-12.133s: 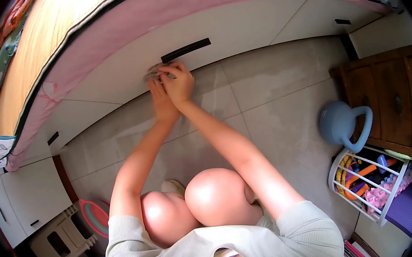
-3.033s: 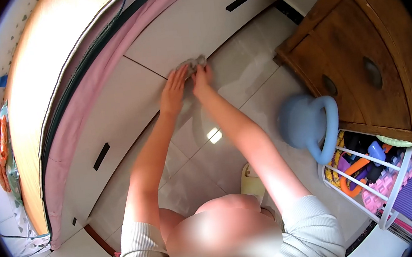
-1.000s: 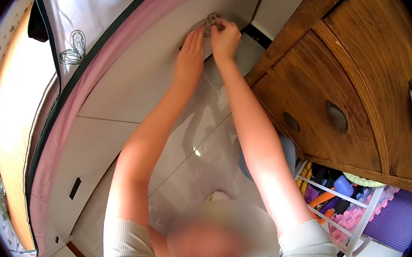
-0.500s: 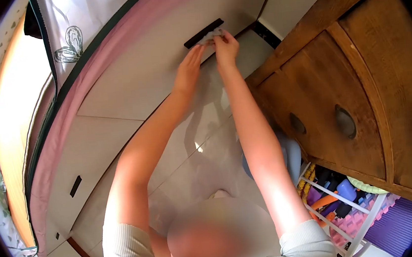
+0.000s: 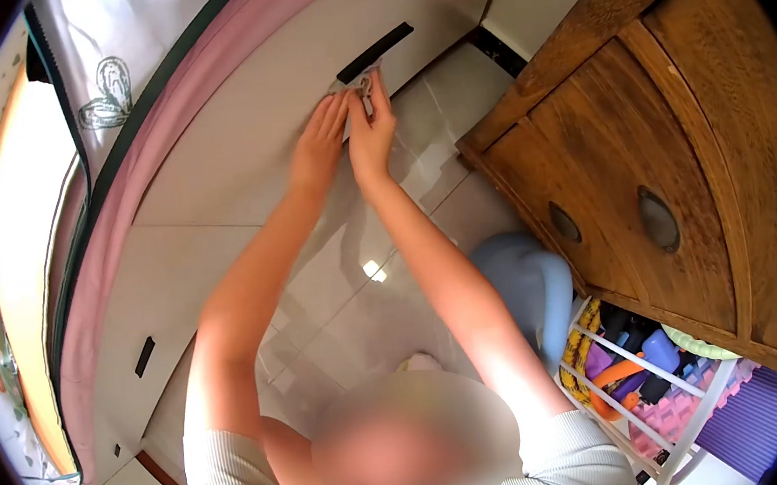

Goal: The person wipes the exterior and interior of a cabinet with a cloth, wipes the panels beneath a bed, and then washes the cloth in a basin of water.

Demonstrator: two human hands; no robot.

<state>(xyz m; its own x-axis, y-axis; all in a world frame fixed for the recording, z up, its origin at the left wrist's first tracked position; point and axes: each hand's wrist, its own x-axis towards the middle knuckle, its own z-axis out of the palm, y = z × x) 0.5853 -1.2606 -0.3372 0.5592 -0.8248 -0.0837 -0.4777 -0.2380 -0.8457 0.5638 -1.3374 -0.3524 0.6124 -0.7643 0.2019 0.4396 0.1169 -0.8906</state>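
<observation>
A crumpled pale grey cloth (image 5: 367, 80) lies just below the black handle (image 5: 375, 52) of a white drawer front (image 5: 230, 155). My right hand (image 5: 373, 136) pinches this cloth between thumb and fingers. Beside it, my left hand (image 5: 316, 147) has its fingers stretched out against the drawer front, their tips close to the cloth's left end. Whether those fingertips press on the cloth I cannot tell.
A brown wooden cabinet (image 5: 608, 193) stands on the right. Near it are a blue-grey plastic object (image 5: 518, 277) and a white rack (image 5: 695, 419) with colourful items. Pink fabric (image 5: 117, 240) hangs above the drawers; a purple ribbed mat (image 5: 756, 417) is at lower right.
Both hands have moved left and slightly down along the drawer front with the cloth, from the handle's right end to below its left part. The view has shifted slightly.
</observation>
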